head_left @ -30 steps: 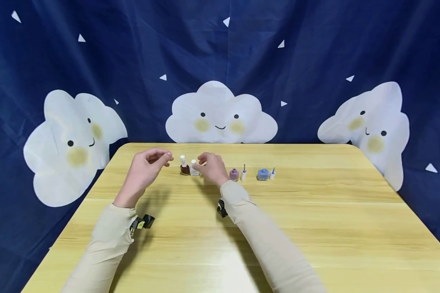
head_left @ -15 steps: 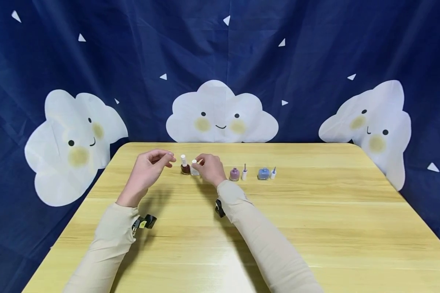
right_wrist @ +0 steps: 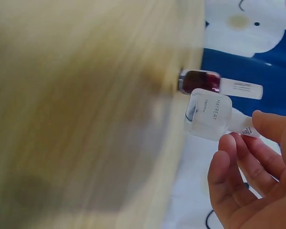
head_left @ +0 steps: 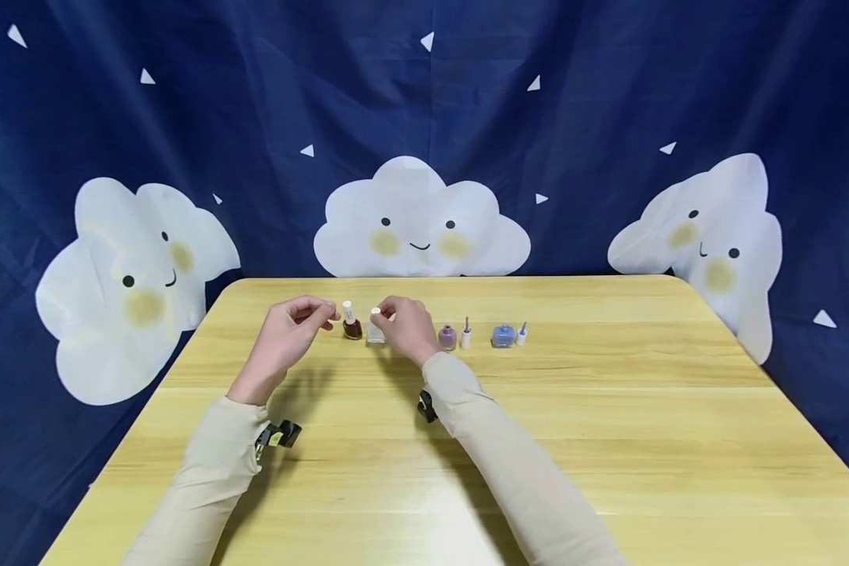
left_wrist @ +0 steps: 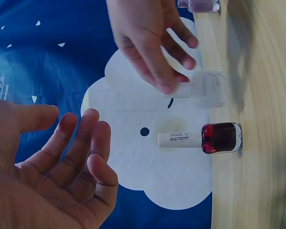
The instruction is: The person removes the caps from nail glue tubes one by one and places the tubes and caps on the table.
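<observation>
My right hand pinches the white cap of a clear nail polish bottle between thumb and fingers. The bottle is upright and close over the table in the head view. Just left of it stands a dark red nail polish bottle, its white cap on. My left hand is beside the dark red bottle with relaxed fingers and holds nothing; a gap shows between its thumb and fingers. Right of my right hand are an uncapped purple nail polish bottle and its brush cap, brush pointing up.
Farther right on the wooden table stand an uncapped blue nail polish bottle and its upturned brush cap. A dark blue curtain with white clouds hangs behind the table's far edge.
The clear bottle, in my right hand's pinch, has shifted slightly away from the dark red one. My left hand has come a little closer to the dark red bottle. The head view has shifted slightly.
</observation>
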A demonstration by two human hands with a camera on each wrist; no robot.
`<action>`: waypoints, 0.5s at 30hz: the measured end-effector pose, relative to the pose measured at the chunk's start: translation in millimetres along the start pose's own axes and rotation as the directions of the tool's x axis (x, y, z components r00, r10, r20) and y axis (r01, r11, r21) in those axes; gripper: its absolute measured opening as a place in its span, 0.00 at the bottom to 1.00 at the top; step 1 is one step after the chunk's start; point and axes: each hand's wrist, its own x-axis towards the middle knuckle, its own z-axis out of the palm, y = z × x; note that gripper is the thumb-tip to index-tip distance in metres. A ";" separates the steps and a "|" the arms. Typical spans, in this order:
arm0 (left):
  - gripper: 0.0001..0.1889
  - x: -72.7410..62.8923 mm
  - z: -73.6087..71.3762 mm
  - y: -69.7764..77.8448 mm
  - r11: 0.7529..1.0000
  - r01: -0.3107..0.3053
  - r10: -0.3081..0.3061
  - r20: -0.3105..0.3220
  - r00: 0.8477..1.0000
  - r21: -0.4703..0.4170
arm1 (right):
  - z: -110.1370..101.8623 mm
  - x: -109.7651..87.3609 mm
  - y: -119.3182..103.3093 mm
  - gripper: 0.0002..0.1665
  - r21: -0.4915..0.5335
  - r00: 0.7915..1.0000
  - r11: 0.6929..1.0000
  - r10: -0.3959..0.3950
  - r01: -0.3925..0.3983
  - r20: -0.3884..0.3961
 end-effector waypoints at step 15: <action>0.17 -3.4 18.8 -0.5 0.993 -0.101 0.103 0.030 0.994 -0.060 | -49.2 -49.1 3.8 0.14 0.119 0.986 0.986 -0.100 0.116 -0.133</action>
